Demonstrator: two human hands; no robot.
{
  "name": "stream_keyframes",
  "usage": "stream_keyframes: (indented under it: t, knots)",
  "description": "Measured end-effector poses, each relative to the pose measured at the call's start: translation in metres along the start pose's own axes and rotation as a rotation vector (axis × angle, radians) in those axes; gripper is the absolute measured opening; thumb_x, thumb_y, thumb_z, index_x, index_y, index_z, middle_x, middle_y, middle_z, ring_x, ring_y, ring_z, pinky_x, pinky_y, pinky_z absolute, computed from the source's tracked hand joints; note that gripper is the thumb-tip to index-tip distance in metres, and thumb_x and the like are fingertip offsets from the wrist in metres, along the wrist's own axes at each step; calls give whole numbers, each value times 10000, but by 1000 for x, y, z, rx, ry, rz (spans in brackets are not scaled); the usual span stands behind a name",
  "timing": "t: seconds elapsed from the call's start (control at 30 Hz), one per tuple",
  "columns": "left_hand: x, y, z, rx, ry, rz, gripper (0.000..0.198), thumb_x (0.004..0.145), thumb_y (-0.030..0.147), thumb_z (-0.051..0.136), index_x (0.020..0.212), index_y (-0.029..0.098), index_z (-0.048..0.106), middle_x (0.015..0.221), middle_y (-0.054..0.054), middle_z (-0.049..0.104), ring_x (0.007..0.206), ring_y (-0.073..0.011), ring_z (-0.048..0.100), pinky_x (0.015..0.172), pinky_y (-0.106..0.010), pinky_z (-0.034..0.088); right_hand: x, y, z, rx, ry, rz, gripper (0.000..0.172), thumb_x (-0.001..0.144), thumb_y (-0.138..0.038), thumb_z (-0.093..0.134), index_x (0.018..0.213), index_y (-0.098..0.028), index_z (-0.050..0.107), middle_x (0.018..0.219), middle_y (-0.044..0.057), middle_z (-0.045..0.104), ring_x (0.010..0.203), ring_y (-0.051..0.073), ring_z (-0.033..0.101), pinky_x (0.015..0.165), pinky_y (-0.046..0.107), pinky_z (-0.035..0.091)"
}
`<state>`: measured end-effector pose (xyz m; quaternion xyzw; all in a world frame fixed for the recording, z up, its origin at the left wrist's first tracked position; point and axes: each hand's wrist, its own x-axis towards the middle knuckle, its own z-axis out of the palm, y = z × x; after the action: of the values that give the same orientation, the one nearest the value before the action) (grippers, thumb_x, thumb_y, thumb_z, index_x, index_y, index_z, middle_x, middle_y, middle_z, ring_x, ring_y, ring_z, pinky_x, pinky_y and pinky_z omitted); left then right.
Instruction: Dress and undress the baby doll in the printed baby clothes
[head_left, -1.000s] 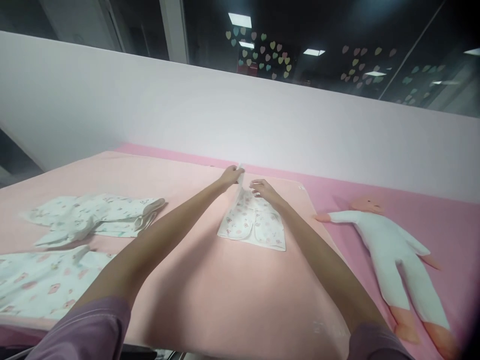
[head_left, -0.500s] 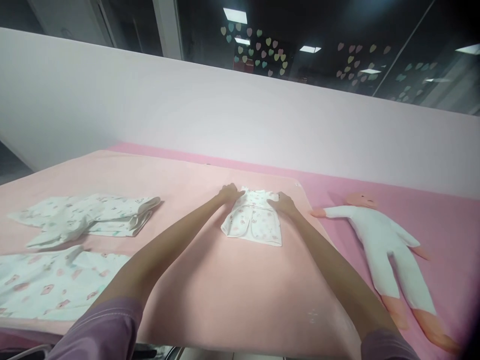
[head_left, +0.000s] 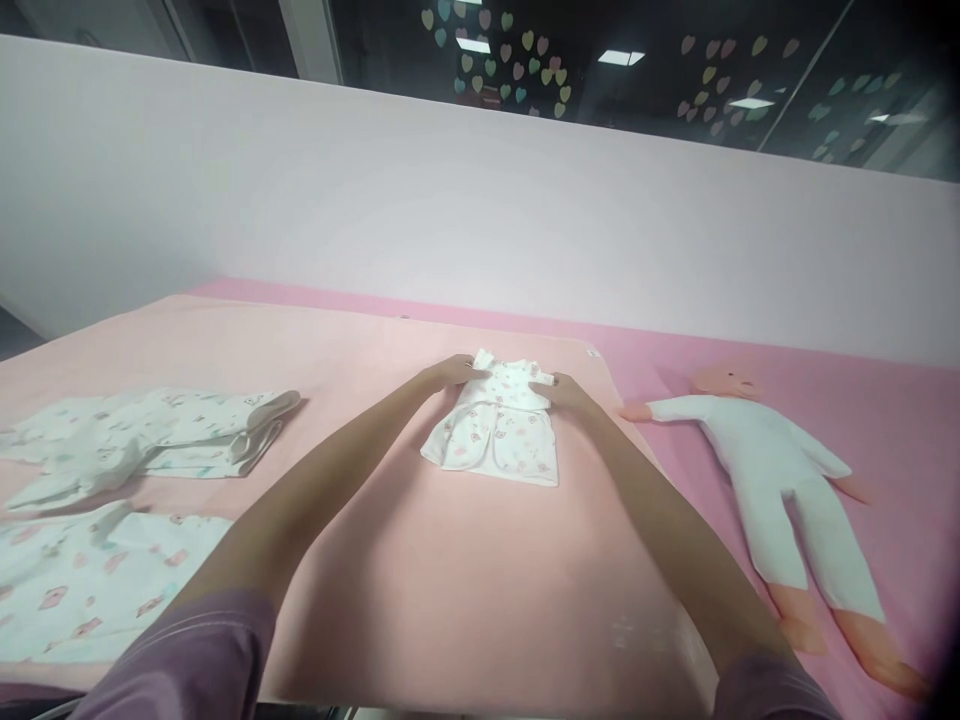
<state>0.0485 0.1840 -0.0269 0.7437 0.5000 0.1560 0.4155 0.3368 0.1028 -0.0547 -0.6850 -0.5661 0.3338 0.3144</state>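
Observation:
A small white baby garment (head_left: 501,428) with a tiny pink print lies on the pink mat in front of me, its split lower front towards me. My left hand (head_left: 456,371) is closed on its upper left edge, by a bit of cloth that sticks up. On the other side my right hand (head_left: 568,391) grips the upper right edge, thumb over the cloth. Parts of the fingers of both hands are hidden under or behind the fabric.
Folded printed baby clothes (head_left: 172,430) lie at the left, with another printed cloth (head_left: 97,580) nearer to me. A doll in white (head_left: 765,460) lies on its back at the right. Behind the pink mat (head_left: 465,600) rises a white wall (head_left: 450,210) below dark glass.
The garment's upper part is now folded or drawn differently, with small sleeve-like ends standing out by both hands. My view has tilted down a little.

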Motion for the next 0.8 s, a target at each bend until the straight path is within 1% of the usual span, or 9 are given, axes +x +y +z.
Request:
stream_keyframes:
  t: [0.1, 0.17, 0.27, 0.37, 0.43, 0.5, 0.6, 0.7, 0.8]
  knots:
    - [-27, 0, -7, -154, -4, 157, 537, 743, 531, 844, 1167, 219, 740, 1313, -131, 743, 1199, -322, 688, 952, -380, 552, -22, 0, -9, 209, -55, -166, 695, 724, -545, 902, 1257, -248, 571, 1241, 101, 738, 1068, 287, 709, 889, 414, 599]
    - [-52, 3, -14, -183, -51, 214, 512, 748, 510, 845, 1168, 229, 765, 1296, -118, 752, 1243, -327, 667, 1023, -408, 534, -45, 0, -18, 248, -94, -311, 747, 751, -504, 885, 1362, -292, 512, 1288, 69, 719, 1125, 281, 695, 957, 439, 591]
    - [-90, 6, -24, -114, -217, 228, 348, 725, 412, 845, 1046, 279, 822, 1324, -62, 747, 1297, -325, 637, 1126, -423, 479, -84, 0, -32, 24, -193, -481, 500, 851, -421, 784, 1312, -314, 622, 1296, 52, 712, 1225, 300, 649, 1092, 475, 522]
    - [-113, -1, -25, -14, -338, 232, 205, 718, 320, 805, 920, 303, 836, 1384, -30, 719, 1318, -324, 624, 1122, -394, 480, -112, 9, -40, -207, -343, -551, 258, 958, -375, 616, 1182, -329, 736, 1304, 43, 708, 1313, 323, 584, 1159, 502, 460]
    - [-116, -10, -17, 65, -261, 222, 255, 767, 366, 757, 1006, 303, 819, 1377, -49, 712, 1310, -320, 623, 1076, -382, 506, -120, 18, -36, -228, -321, -539, 316, 1024, -382, 494, 1246, -346, 716, 1355, 35, 681, 1355, 309, 546, 1178, 500, 435]
    - [-111, -18, -2, 184, -83, 197, 412, 801, 477, 735, 1163, 281, 762, 1343, -92, 711, 1339, -341, 585, 1078, -408, 500, -119, 24, -25, -217, -194, -487, 374, 1064, -436, 425, 1345, -336, 651, 1428, 46, 627, 1380, 294, 514, 1187, 491, 417]
    - [-100, -17, 20, 379, 118, 131, 633, 724, 623, 794, 1201, 216, 704, 1326, -159, 693, 1378, -406, 522, 1151, -491, 431, -111, 25, -5, -312, -40, -426, 413, 1029, -569, 509, 1284, -270, 638, 1396, 98, 604, 1341, 313, 508, 1175, 496, 405]
    - [-96, -4, 26, 417, 45, 24, 623, 643, 639, 845, 1057, 190, 720, 1267, -187, 709, 1283, -422, 595, 1090, -469, 466, -107, 13, 3, -367, -12, -371, 448, 884, -597, 723, 1115, -227, 622, 1290, 124, 622, 1254, 337, 547, 1093, 486, 467]
    - [-110, 8, 7, 224, -158, 7, 576, 643, 593, 849, 1049, 202, 730, 1146, -143, 752, 1107, -347, 690, 906, -366, 533, -116, -5, -5, -208, -150, -213, 498, 828, -564, 810, 1118, -237, 571, 1132, 89, 684, 1079, 309, 643, 911, 434, 559]
